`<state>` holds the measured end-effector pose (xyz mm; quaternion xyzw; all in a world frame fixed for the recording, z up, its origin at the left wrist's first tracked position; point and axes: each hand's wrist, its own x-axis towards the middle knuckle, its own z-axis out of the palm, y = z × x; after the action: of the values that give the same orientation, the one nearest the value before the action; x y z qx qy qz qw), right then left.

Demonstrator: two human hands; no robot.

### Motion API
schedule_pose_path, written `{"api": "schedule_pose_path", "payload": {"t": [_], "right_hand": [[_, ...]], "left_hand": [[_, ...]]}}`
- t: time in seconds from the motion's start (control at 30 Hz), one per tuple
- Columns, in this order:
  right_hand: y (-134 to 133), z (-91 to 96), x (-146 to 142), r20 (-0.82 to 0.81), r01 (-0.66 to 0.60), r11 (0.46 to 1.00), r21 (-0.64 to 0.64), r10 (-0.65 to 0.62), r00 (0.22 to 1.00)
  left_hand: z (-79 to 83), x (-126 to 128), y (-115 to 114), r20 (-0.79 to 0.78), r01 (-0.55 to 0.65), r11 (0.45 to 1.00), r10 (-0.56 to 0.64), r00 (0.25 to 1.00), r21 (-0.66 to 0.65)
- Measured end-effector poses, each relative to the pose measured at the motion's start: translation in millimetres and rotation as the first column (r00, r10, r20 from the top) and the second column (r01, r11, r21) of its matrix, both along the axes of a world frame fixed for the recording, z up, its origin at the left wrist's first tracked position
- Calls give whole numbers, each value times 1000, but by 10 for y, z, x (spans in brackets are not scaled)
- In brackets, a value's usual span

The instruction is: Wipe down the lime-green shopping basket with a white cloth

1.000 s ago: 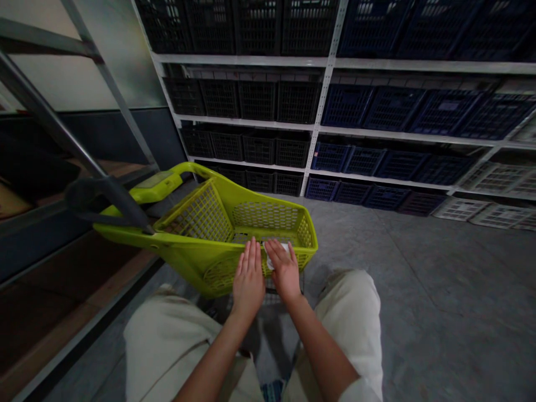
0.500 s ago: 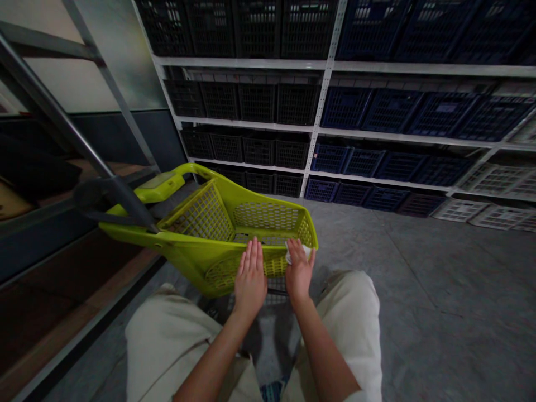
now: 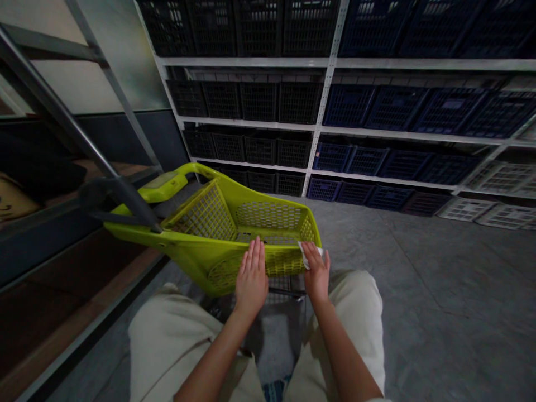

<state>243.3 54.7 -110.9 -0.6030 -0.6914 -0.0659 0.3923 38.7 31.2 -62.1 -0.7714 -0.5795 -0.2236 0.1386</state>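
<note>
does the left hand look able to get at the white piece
Likely, by sliding right: nothing stands between the left hand and the white piece, though the right hand partly covers it.

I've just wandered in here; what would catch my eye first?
Probably the bright yellow-green shopping cart just in front of the person's knees. At its near side, the left hand lies flat, while the right hand holds a white cloth or paper near the cart's right end. Behind stand white shelves with rows of black crates and blue crates.
</note>
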Motion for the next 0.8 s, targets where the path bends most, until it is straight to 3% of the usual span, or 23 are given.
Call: {"api": "schedule_pose_path", "payload": {"t": [0.1,0.2,0.27,0.33,0.43,0.5,0.6,0.8], "right_hand": [[10,-86,87,-82,153,988,-1,-153,985],[18,-3,-207,-156,245,969,10,-241,958],[27,117,-540,-139,148,989,16,-144,980],[42,239,-860,-98,-40,999,-6,39,994],[60,355,-1099,-86,-208,978,-32,205,975],[58,367,-1047,-51,-240,971,-22,238,970],[35,295,-727,34,-226,974,-2,226,974],[28,-34,91,-22,34,998,48,-33,999]], "left_hand": [[0,8,-4,3,5,1000,-5,1000,3],[-5,19,2,1,-1,1000,1,1000,5],[-23,23,15,-1,-11,1000,11,1000,11],[-50,20,33,-2,-27,999,27,1000,19],[-80,7,52,-11,-43,999,43,999,12],[-75,-3,51,-16,-35,999,35,999,-1],[-35,-12,32,-14,-7,1000,7,1000,-9],[17,-7,-5,4,15,1000,-15,1000,-25]]}}
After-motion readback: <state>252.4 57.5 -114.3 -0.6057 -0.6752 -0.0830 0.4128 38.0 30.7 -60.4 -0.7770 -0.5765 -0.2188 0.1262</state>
